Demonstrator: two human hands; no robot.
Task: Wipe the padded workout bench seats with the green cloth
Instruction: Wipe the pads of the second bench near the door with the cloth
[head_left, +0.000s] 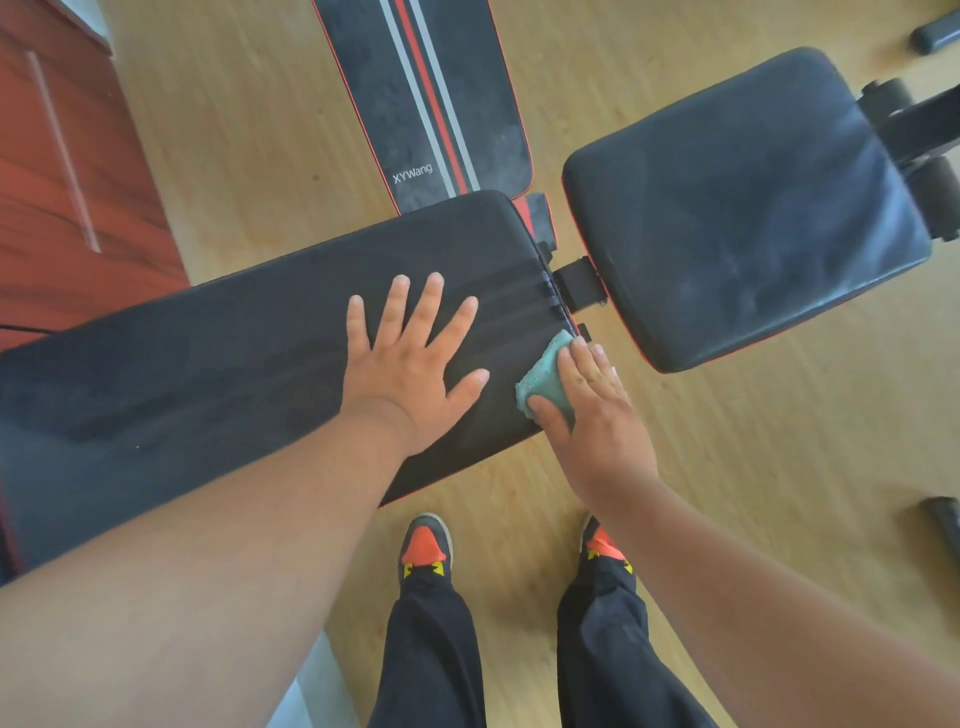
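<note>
A long black padded backrest (208, 364) of the workout bench runs from the left edge to the centre. A separate black seat pad (737, 208) lies to its right across a small hinge gap. My left hand (410, 358) rests flat on the backrest with fingers spread. My right hand (587, 405) presses a folded green cloth (545, 384) against the backrest's near right corner, thumb under the cloth's edge and fingers over its top.
Another black pad with red and grey stripes (431, 98) lies on the wooden floor (727, 441) behind the bench. A red-brown cabinet (57, 182) stands at the left. Black bench legs and foam rollers (930, 135) are at the right. My feet (426, 545) are just below the bench.
</note>
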